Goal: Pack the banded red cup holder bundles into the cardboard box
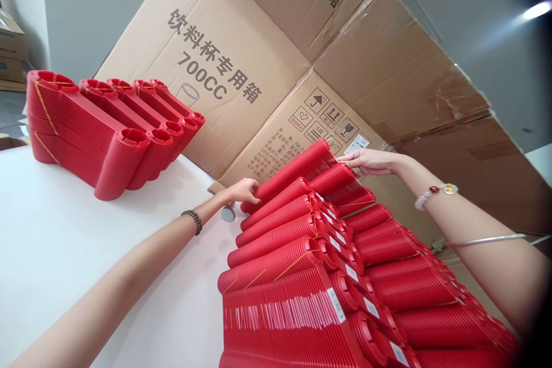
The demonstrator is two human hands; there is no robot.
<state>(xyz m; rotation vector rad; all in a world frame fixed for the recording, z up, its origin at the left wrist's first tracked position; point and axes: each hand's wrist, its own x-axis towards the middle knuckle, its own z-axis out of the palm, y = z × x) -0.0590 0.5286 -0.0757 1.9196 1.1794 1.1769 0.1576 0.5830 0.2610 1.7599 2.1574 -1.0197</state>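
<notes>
My left hand [245,191] is closed on the near end of the farthest bundle of nested red plastic pieces [297,172], each piece having a ring at either end. At that bundle's other end is my right hand [366,161], its fingertips pressed against the edge and partly hidden behind it. The bundle is tilted, beside a long row of similar bundles [276,261]. Orange rubber bands and white labels show on several of them.
More red bundles [90,132] stand upright on the white table [172,299] at left. A large cardboard box [241,29] with printed writing rises behind the row. By my left hand lies a small round grey object [228,214].
</notes>
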